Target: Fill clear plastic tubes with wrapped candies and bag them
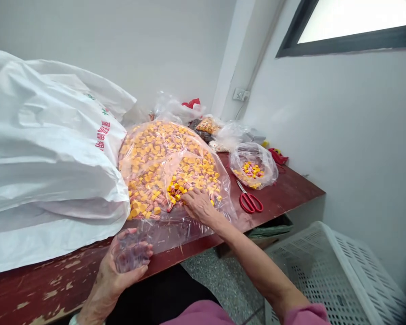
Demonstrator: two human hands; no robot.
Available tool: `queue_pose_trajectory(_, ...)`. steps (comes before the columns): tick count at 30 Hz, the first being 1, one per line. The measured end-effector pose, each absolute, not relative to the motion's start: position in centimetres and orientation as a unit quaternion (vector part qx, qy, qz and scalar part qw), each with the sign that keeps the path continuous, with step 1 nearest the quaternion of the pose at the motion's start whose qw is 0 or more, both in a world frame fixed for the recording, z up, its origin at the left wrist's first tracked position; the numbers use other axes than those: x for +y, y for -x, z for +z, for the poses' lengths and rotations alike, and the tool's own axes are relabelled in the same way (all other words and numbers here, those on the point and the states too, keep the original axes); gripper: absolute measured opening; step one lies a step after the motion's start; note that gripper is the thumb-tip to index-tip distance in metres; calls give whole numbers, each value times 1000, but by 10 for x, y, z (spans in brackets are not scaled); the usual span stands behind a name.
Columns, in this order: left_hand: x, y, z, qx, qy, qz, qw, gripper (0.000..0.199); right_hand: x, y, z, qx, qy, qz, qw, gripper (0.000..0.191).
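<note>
The big clear bag [176, 149] at the centre of the frame shows a dense speckle of yellow-orange caps and pinkish-red, white-marked bodies, repeated in the smaller see-through bag [253, 166] to its right, beside scissors [251, 202] with red handles and silvery blades. At left, a white sack [50, 167] carries red characters and a few green ones, over a dark red counter [292, 192] flecked with pale tan patches at lower left. Lower right, a whitish crate [341, 271] is patterned with rows of slots, above speckled grey-green flooring [216, 275]; the sleeve [306, 314] is pink.
</note>
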State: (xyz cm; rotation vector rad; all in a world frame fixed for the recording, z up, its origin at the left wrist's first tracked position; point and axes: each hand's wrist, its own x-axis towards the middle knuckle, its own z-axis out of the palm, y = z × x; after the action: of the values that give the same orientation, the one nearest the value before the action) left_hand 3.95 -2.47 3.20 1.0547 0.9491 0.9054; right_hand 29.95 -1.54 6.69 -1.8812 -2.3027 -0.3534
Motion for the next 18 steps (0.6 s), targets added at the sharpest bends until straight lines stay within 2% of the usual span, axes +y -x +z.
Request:
queue_pose_trajectory(3, -25, -39, 33, 420, -464, 399, 670, 90, -37, -346, 97, -717, 648, -167, 195, 20)
queue_pose_trajectory(5, -25, -38, 34, 410, -464, 395, 679, 89, -45, -393, 120, -610, 708, -230, 271, 19)
queue_pose_trajectory(7, -25, -37, 35, 406, -461, 392, 685, 89, -47, -431, 135, -469, 765, -307, 317, 25)
queue_pose_trajectory(9, -25, -37, 36, 406, -456, 393, 687, 88, -45, -441, 138, -431, 773, -328, 329, 31)
queue_pose_trajectory(11, -25, -38, 37, 404, -457, 398, 685, 85, -43, -417, 124, -515, 754, -264, 311, 22)
queue_pose_trajectory(14, -26, -39, 37, 396, -466, 404, 680, 82, -39, -351, 83, -675, 692, -114, 229, 16)
queue_pose_trajectory(18, -26, -40, 35, 392, -481, 399, 675, 80, -33, -297, 35, -707, 693, -70, 120, 18)
